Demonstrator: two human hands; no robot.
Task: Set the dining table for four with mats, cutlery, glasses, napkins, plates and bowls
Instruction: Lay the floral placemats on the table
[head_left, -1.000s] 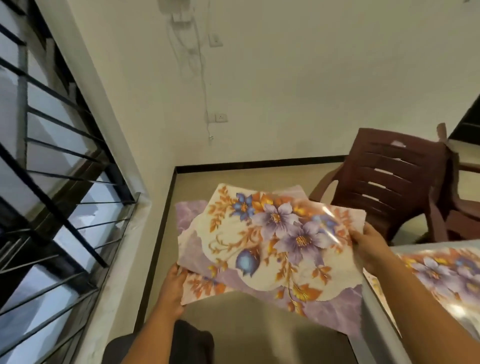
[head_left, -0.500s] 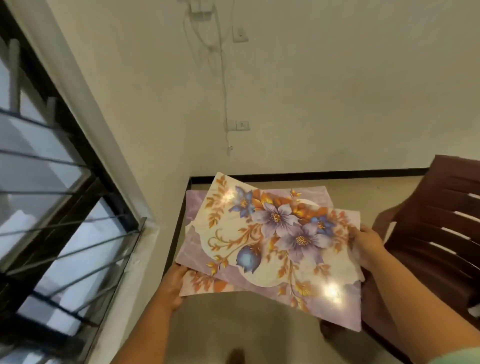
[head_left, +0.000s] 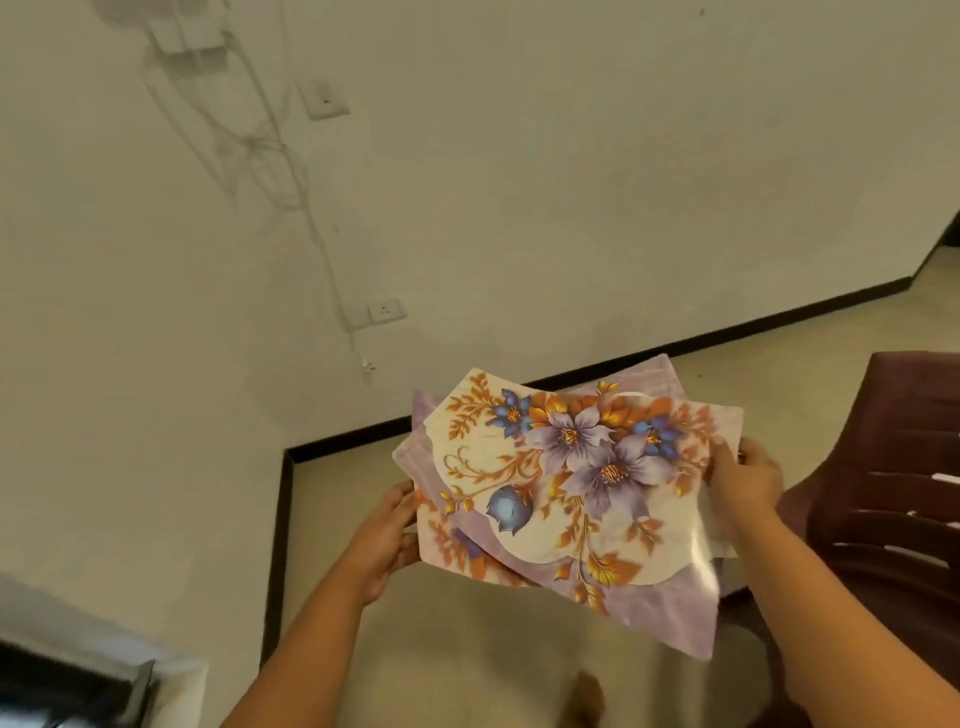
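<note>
- A small stack of flowery mats (head_left: 571, 493) is held up in the air, in the lower middle of the frame, above the floor (head_left: 467, 675).
- The mats are fanned out a bit, so their edges do not line up. I cannot tell just how many there are.
- The long side of the stack runs from left to right, a little tilted, from one hand to the other.
- The left hand (head_left: 384, 540) is at the left edge of the stack. Its fingers go under the mats and it is closed on that edge.
- The right hand (head_left: 743, 478) is at the right edge, a bit higher in the frame. It is pinched shut on that edge with the thumb on top.
- Both hands touch the mats, so neither one is nearer.
- A dark red chair (head_left: 883, 493) sits at the right side of the frame, just beside the right hand.
- No table shows here. I think the mats must be carried to it and laid down one by one.
</note>
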